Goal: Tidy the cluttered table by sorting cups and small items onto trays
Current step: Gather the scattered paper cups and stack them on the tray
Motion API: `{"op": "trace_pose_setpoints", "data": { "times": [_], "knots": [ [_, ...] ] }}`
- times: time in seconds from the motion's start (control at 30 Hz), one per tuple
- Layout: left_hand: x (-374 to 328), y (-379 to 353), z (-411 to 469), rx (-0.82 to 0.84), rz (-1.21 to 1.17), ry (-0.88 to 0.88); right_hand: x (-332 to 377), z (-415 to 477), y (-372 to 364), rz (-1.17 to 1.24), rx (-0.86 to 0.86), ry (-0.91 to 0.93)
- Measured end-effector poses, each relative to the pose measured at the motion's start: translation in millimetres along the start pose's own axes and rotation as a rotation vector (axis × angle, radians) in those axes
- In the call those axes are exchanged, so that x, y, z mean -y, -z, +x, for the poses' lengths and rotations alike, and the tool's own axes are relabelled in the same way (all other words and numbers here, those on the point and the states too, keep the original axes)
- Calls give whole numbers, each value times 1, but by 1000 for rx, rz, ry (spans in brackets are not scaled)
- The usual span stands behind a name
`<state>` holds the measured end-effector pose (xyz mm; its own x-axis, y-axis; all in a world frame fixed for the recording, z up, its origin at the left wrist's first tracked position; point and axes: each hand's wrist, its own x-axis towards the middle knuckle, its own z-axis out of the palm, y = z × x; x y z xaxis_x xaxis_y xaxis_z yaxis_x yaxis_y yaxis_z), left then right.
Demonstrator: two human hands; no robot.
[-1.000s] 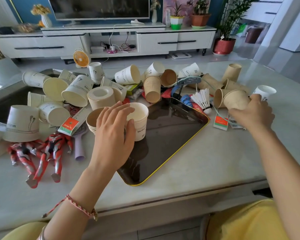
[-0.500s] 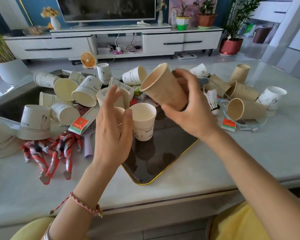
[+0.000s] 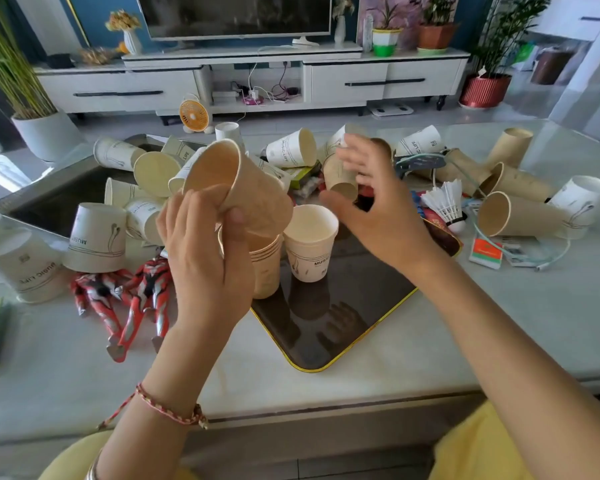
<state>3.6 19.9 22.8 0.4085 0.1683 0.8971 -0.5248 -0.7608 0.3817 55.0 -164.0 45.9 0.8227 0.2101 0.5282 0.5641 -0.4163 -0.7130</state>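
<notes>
My left hand (image 3: 205, 258) grips a brown paper cup (image 3: 236, 183), tilted with its mouth toward the upper left, just above a stack of brown cups (image 3: 265, 268) standing on the dark yellow-edged tray (image 3: 336, 327). A white cup (image 3: 310, 242) stands upright on the tray beside the stack. My right hand (image 3: 378, 209) hovers open above the tray's far right part, holding nothing. Several white cups (image 3: 96, 237) and brown cups (image 3: 520, 214) lie scattered across the table beyond.
Two red toy figures (image 3: 129, 296) lie left of the tray. A shuttlecock (image 3: 445, 202), a small orange box (image 3: 485, 252) and a cable (image 3: 534, 261) sit to the right. A second grey tray (image 3: 52, 202) lies far left. The table's front edge is near my body.
The brown cup passed from my right hand to my left hand, moving left over the stack. My right hand let go and drew back to the right, fingers spread.
</notes>
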Motion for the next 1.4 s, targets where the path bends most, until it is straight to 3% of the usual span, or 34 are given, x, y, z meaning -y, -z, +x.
{"op": "trace_pose_setpoints", "data": {
  "times": [0.37, 0.53, 0.67, 0.8, 0.9, 1.13, 1.23, 1.4],
  "knots": [
    [5, -12, -9, 317, 244, 110, -36, 0, 30, -47, -125, -143],
    [1, -15, -15, 287, 283, 68, -54, 1, 41, -52, -187, -207],
    [-9, -18, -18, 224, 210, -22, -80, 0, 61, -192, -290, -298],
    [-29, -28, -24, 293, 78, -132, -106, -8, 96, -533, -420, -381],
    [-37, -35, -28, 349, 45, -167, -115, -16, 117, -819, -305, -433],
    [-39, -40, -31, 374, 49, -161, -142, -33, 124, -1162, 47, -479],
    [-37, -40, -32, 366, 48, -156, -149, -34, 128, -1203, 84, -526],
    [-34, -37, -32, 346, 42, -164, -153, -36, 133, -1271, 13, -429]
  ]
}}
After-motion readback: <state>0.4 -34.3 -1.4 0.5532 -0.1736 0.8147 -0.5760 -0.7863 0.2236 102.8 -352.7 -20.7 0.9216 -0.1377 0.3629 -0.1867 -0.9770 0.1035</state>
